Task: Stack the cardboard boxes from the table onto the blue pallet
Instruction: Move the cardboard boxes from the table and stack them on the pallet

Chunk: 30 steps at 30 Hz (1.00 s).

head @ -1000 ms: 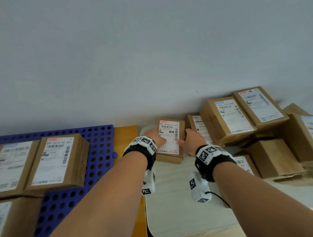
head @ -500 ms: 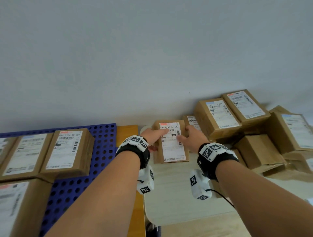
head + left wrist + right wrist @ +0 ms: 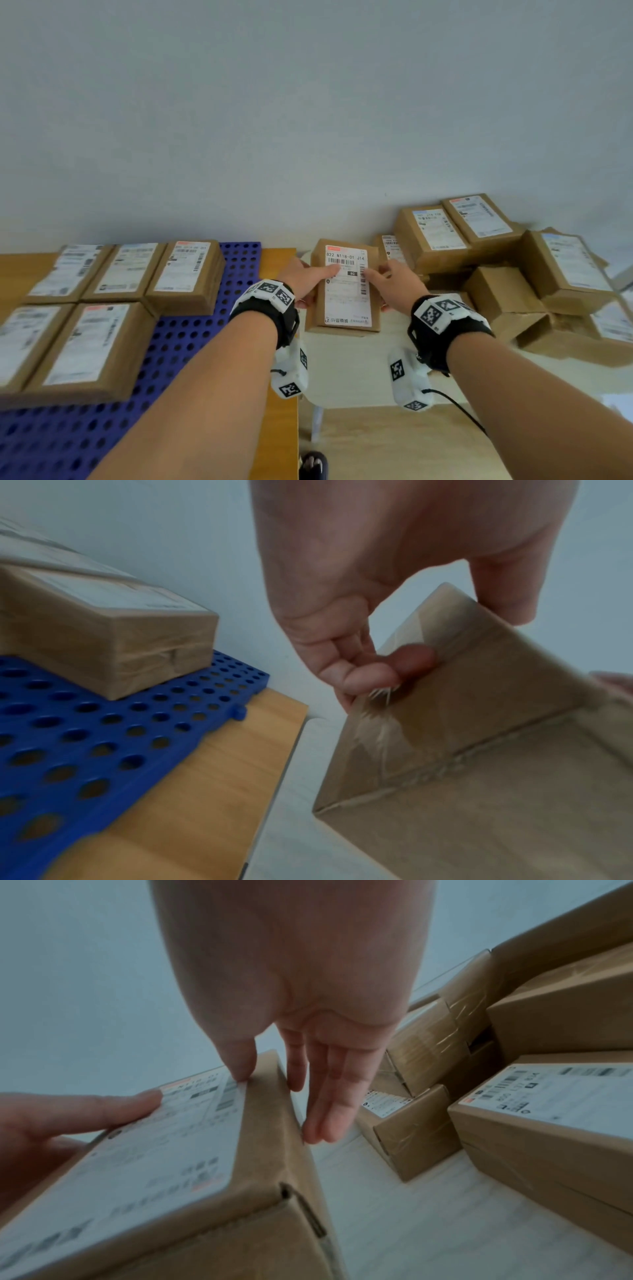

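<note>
Left grip (image 3: 305, 279); right grip (image 3: 394, 282); both clasping

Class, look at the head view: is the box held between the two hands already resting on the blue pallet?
No: the held box is over the white table, right of the blue pallet.

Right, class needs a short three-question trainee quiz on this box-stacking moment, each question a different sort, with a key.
1. True or false: the held box already rests on the blue pallet.
2. Multiple choice: what grips the held box? A) left hand only B) right hand only C) both hands.
3. Fill in: the boxes waiting to be moved are heaped to the ____ of the held box.

Key: 1 false, it is above the white table. 2 C, one hand on each side, thumbs on the label. 3 right, the pile of boxes.
</note>
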Available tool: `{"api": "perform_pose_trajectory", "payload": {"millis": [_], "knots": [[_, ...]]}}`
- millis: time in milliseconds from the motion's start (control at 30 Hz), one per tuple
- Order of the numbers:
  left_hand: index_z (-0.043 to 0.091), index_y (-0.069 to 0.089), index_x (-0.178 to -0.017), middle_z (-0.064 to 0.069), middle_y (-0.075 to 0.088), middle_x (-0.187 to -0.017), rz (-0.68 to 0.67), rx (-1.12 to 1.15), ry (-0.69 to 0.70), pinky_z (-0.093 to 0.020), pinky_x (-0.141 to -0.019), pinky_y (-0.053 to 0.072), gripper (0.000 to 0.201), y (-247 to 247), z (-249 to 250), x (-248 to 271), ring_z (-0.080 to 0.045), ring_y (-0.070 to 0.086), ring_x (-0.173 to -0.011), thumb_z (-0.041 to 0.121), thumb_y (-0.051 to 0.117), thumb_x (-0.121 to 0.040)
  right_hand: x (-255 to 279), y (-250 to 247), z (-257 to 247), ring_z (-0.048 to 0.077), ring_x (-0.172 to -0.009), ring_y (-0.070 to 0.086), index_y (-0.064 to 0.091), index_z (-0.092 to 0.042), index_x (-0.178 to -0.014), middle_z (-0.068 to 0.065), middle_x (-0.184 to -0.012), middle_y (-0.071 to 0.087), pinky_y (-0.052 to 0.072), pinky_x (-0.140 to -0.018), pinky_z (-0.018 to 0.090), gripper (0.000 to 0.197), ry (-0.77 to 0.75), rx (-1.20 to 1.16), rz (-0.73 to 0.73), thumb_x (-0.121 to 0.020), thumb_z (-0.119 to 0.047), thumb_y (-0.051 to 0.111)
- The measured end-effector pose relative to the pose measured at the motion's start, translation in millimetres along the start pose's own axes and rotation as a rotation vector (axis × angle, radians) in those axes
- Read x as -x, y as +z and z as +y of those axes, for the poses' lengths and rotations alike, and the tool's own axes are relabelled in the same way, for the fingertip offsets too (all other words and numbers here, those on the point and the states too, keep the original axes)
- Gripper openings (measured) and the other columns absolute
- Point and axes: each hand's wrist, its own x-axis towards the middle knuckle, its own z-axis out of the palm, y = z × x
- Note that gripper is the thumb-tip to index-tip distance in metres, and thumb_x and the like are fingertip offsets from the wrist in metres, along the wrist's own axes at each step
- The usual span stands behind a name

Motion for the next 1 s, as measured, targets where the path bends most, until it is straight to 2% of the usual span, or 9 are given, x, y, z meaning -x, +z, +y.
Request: {"api": "perform_pose_trajectory", "payload": {"millis": [100,233,300,400,467,600,767,900,1000], "knots": [[0.013,0.046,-0.115,-0.002,0.063,-0.093,0.022,-0.016,-0.018,-0.031,-0.061,0.049,0.061,-10.8,-12.4,18.8,-0.017,0.059,-0.065,0.056,0.071,-0.078,15.3,8.7,-5.1,0.023,-0.094,0.066,0.049,-0.011,-0.129,0.005,-0.11,0.064,0.061,-0.065,0.033,0.05,0.018,-0.085,-0.076,-0.096,-0.047,0.052],[0.007,0.05,-0.124,-0.008,0.067,-0.092,0.015,-0.032,-0.009,-0.028,-0.055,0.048,0.077,-38.6,-23.8,43.1,-0.017,0.058,-0.054,0.062,0.071,-0.073,39.1,23.3,-18.0,0.024,-0.096,0.067,0.054,-0.012,-0.124,0.004,-0.106,0.067,0.06,-0.081,0.045,0.049,0.063,-0.235,-0.2,-0.095,-0.052,0.049],[0.006,0.057,-0.121,-0.007,0.07,-0.086,0.004,-0.039,0.012,-0.024,-0.051,0.046,0.078,-53.6,-27.1,52.8,-0.014,0.059,-0.046,0.065,0.069,-0.072,48.0,29.5,-27.4,0.026,-0.099,0.067,0.056,-0.013,-0.122,0.006,-0.109,0.068,0.058,-0.085,0.048,0.05,0.06,-0.271,-0.225,-0.095,-0.054,0.049],[0.007,0.067,-0.111,-0.008,0.072,-0.084,-0.005,-0.019,0.037,-0.026,-0.056,0.049,0.063,-73.4,-32.6,63.7,-0.016,0.06,-0.048,0.061,0.065,-0.079,56.5,40.1,-42.8,0.027,-0.103,0.066,0.057,-0.013,-0.122,0.006,-0.113,0.068,0.055,-0.092,0.05,0.055,0.042,-0.272,-0.222,-0.093,-0.059,0.047],[0.007,0.069,-0.108,-0.011,0.073,-0.087,-0.013,-0.009,0.04,-0.028,-0.059,0.053,0.061,-87.9,-37.5,71.0,-0.019,0.062,-0.054,0.061,0.064,-0.08,60.2,49.7,-53.3,0.027,-0.104,0.066,0.059,-0.015,-0.121,0.005,-0.113,0.069,0.053,-0.094,0.051,0.058,0.032,-0.252,-0.239,-0.092,-0.063,0.045],[0.01,0.065,-0.11,-0.015,0.074,-0.101,-0.038,0.047,0.048,-0.033,-0.063,0.056,0.072,-127.3,-52.3,79.5,-0.024,0.061,-0.06,0.067,0.066,-0.065,64.6,77.7,-78.1,0.025,-0.103,0.067,0.061,-0.023,-0.117,0.002,-0.109,0.072,0.053,-0.093,0.053,0.063,0.039,-0.276,-0.277,-0.084,-0.074,0.045],[0.01,0.065,-0.113,-0.014,0.074,-0.101,-0.086,0.027,0.015,-0.039,-0.072,0.059,0.075,-185.8,-76.3,81.6,-0.028,0.066,-0.068,0.068,0.066,-0.065,69.9,127.8,-115.6,0.022,-0.098,0.07,0.064,-0.023,-0.115,0.001,-0.103,0.075,0.055,-0.091,0.049,0.058,0.079,-0.389,-0.273,-0.083,-0.07,0.051],[0.012,0.067,-0.11,-0.009,0.076,-0.091,-0.174,-0.036,-0.044,-0.04,-0.083,0.058,0.063,-228.6,-98.1,76.2,-0.025,0.069,-0.066,0.066,0.062,-0.078,73.7,168.9,-142.1,0.022,-0.096,0.071,0.067,-0.023,-0.107,0.001,-0.098,0.075,0.055,-0.093,0.047,0.048,0.12,-0.422,-0.244,-0.085,-0.063,0.055],[0.016,0.066,-0.11,-0.005,0.075,-0.096,-0.199,-0.091,-0.072,-0.04,-0.086,0.058,0.059,-253.3,-110.4,73.7,-0.026,0.072,-0.078,0.067,0.059,-0.08,76.8,193.5,-152.8,0.024,-0.096,0.071,0.068,-0.021,-0.103,0.003,-0.098,0.075,0.054,-0.094,0.048,0.045,0.166,-0.432,-0.228,-0.084,-0.061,0.058]]}}
